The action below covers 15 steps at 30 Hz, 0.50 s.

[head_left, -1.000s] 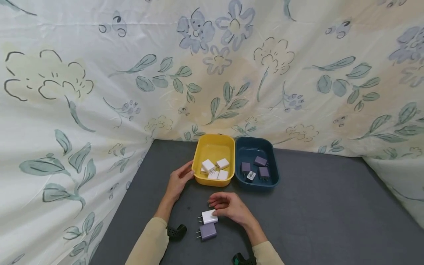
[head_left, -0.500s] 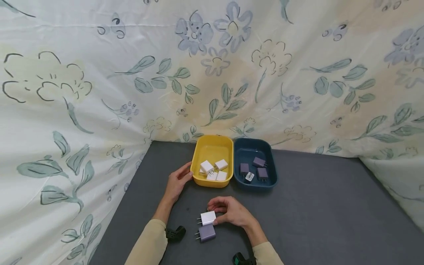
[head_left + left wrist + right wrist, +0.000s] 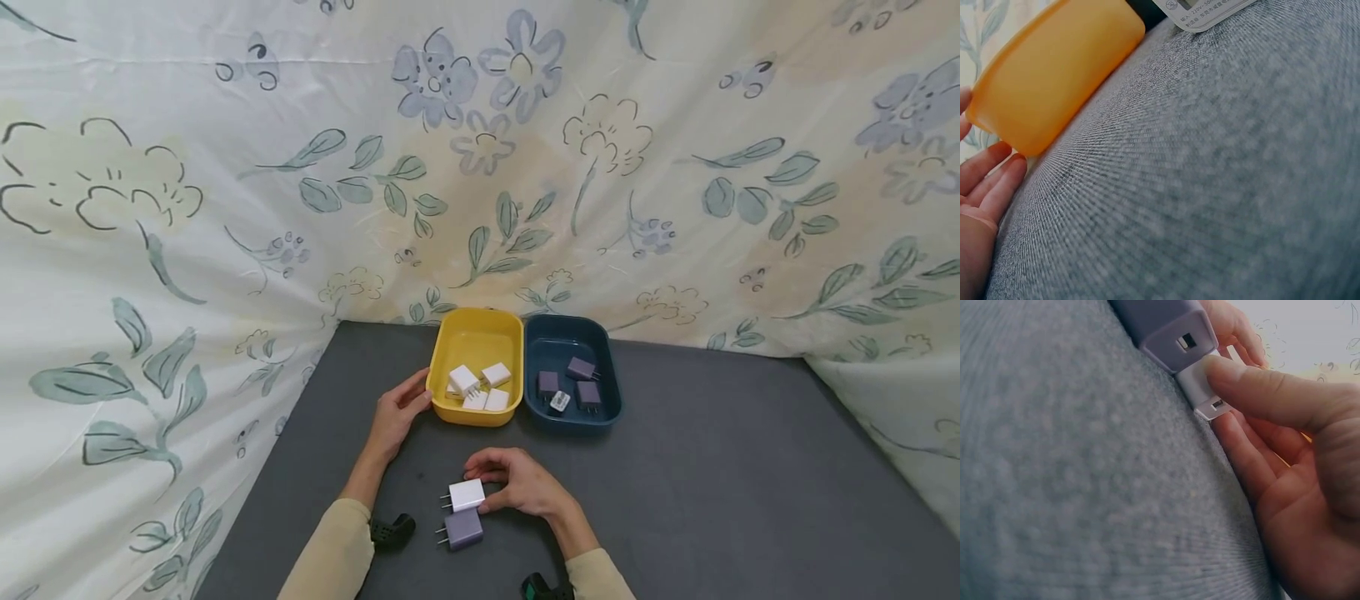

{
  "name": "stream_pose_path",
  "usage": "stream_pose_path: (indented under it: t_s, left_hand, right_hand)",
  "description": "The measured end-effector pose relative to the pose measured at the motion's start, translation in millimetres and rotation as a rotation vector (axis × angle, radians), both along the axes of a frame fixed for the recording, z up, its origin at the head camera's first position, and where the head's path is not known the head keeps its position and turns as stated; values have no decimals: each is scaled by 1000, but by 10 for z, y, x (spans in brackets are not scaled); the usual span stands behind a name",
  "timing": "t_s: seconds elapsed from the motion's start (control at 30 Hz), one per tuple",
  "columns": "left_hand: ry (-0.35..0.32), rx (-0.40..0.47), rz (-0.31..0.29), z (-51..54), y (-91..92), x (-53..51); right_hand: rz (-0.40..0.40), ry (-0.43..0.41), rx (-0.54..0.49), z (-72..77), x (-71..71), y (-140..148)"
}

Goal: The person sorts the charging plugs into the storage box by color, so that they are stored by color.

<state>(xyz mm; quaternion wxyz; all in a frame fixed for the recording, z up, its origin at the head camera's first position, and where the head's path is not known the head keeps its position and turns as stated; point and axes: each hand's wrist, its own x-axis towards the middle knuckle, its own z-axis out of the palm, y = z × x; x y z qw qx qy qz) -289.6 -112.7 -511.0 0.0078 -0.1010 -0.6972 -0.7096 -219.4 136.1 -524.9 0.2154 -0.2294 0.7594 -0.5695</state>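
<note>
In the head view my left hand (image 3: 393,418) rests with its fingertips against the left wall of the yellow bin (image 3: 478,320). In the left wrist view, the fingers (image 3: 999,178) look fairly straight beside the bin's outer wall. My right hand (image 3: 527,483) pinches a white charger plug (image 3: 467,495) between thumb and fingers, down at the dark cloth. Right in front of it lies a purple charger plug (image 3: 462,529), its prongs pointing left. The right wrist view shows the thumb (image 3: 1227,370) on the white plug, next to the purple plug (image 3: 1175,331).
Several white plugs (image 3: 495,375) lie in the yellow bin. Against its right side stands a dark blue bin (image 3: 573,423) with several purple plugs (image 3: 588,395) and a plug showing a white label (image 3: 559,402). A floral curtain (image 3: 480,167) rises behind and to the left.
My right hand's fingers and thumb have closed in on the white plug. My left hand stays at the yellow bin. The whole head view has shifted slightly.
</note>
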Motion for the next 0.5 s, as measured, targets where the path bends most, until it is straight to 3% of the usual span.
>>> stream_pose_path:
  t_s: [0.3,0.5]
  left_hand:
    - [-9,-10,0,-15,-3,-5]
    - [-2,18,6,-199,-12,-118]
  right_hand:
    - [-2,4,20,-15,-2,11]
    - [7,31,10,-29,-9,24]
